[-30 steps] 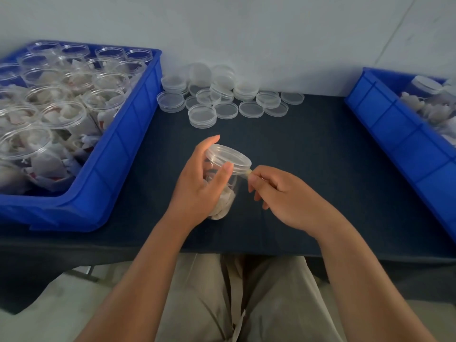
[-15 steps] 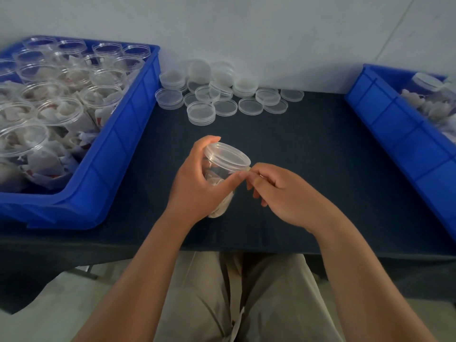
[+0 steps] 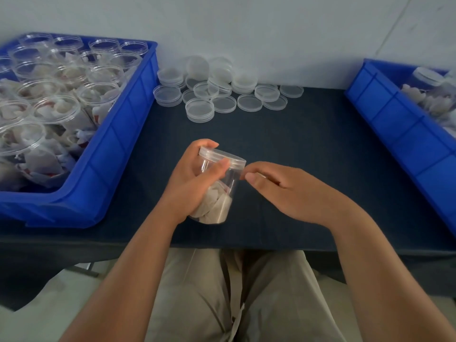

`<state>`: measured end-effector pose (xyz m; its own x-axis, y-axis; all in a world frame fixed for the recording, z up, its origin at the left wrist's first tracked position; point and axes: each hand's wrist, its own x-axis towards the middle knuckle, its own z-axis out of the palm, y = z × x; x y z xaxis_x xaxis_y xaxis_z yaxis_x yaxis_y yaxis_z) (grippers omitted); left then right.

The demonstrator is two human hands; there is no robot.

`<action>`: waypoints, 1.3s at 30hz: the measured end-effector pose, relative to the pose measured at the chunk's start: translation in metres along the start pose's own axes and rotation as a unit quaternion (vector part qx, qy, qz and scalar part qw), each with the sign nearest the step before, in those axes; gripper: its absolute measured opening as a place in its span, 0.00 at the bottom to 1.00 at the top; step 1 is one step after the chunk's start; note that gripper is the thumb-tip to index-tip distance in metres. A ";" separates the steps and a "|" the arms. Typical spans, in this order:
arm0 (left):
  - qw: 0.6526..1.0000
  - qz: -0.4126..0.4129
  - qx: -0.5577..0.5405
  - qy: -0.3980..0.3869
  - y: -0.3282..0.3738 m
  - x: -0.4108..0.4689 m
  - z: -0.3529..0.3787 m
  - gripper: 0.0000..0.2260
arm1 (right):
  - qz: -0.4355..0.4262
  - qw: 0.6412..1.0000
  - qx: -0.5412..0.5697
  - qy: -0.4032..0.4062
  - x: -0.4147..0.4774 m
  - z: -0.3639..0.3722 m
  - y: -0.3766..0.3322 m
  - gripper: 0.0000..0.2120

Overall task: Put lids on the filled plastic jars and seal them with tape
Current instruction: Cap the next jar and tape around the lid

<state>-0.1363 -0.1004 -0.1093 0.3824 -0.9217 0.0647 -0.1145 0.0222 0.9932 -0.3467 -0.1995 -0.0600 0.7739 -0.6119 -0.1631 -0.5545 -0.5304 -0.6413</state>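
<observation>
A clear plastic jar (image 3: pixel 223 191) with white packets inside is tilted above the dark table, and its clear lid (image 3: pixel 223 157) sits on top. My left hand (image 3: pixel 190 183) grips the jar round its body, thumb lying just under the lid. My right hand (image 3: pixel 283 191) is at the lid's right edge, where thumb and forefinger pinch what looks like the end of a clear tape strip. The tape itself is hardly visible.
A blue crate (image 3: pixel 103 154) on the left holds several open filled jars. A second blue crate (image 3: pixel 394 124) on the right holds lidded jars. Several loose clear lids (image 3: pixel 222 92) lie at the back of the dark table (image 3: pixel 308 144), against the wall.
The jar has turned and tipped a little in my left hand. My right hand's pinch has stayed at the lid's right rim.
</observation>
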 end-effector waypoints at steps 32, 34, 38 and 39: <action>0.978 -0.016 0.202 0.044 0.008 -0.012 0.026 0.45 | 0.044 0.991 0.028 0.120 0.003 0.031 -0.007 0.29; 0.981 -0.024 0.182 0.057 0.007 -0.007 0.026 0.41 | 0.047 0.993 0.032 0.102 0.003 0.028 -0.005 0.29; 0.983 -0.031 0.168 0.065 0.009 0.004 0.021 0.36 | 0.022 0.997 0.056 0.046 -0.008 0.010 0.010 0.32; 0.983 -0.034 0.167 0.066 0.010 0.006 0.020 0.36 | 0.017 0.998 0.055 0.038 -0.012 0.006 0.014 0.31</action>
<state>-0.1537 -0.1131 -0.1013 0.5124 -0.8581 0.0324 -0.3708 -0.1871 0.9097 -0.3622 -0.1962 -0.0710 0.7273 -0.6734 -0.1322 -0.5401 -0.4429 -0.7156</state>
